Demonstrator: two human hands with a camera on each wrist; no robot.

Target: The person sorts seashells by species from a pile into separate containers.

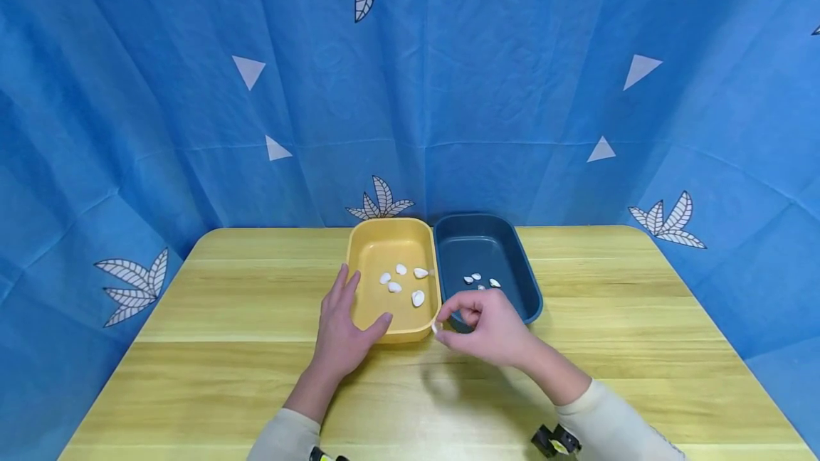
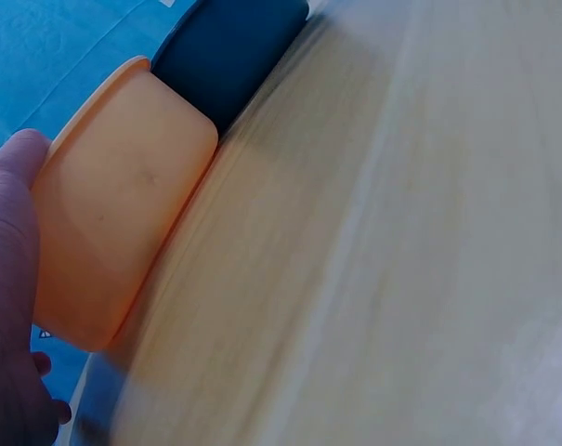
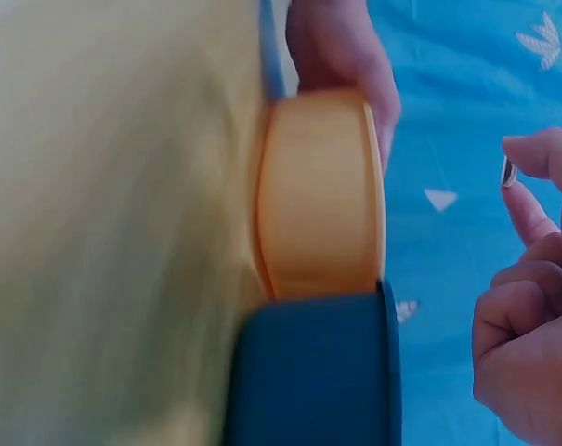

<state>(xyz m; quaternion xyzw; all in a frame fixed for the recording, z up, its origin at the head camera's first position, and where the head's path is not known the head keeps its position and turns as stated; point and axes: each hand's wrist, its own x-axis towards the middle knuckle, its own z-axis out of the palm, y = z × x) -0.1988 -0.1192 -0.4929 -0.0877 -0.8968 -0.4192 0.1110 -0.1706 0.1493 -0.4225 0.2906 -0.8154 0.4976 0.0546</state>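
My right hand (image 1: pixel 492 327) pinches a small white shell (image 1: pixel 437 327) between thumb and index finger, above the near edges where the two trays meet. In the right wrist view this shell (image 3: pixel 509 172) shows a pale rim and a dark inner side. My left hand (image 1: pixel 346 336) rests at the near left corner of the yellow tray (image 1: pixel 378 317), fingers spread along its left side and the thumb over the near rim. Several white shells (image 1: pixel 418 298) lie scattered in that tray. Smaller shells (image 1: pixel 495 283) lie in the dark blue tray (image 1: pixel 477 247), partly hidden behind my right hand.
Both trays stand side by side at the back of a wooden table (image 1: pixel 256 319). Behind them hangs a blue curtain (image 1: pixel 487 91) with leaf and triangle prints, which also runs down both sides of the table.
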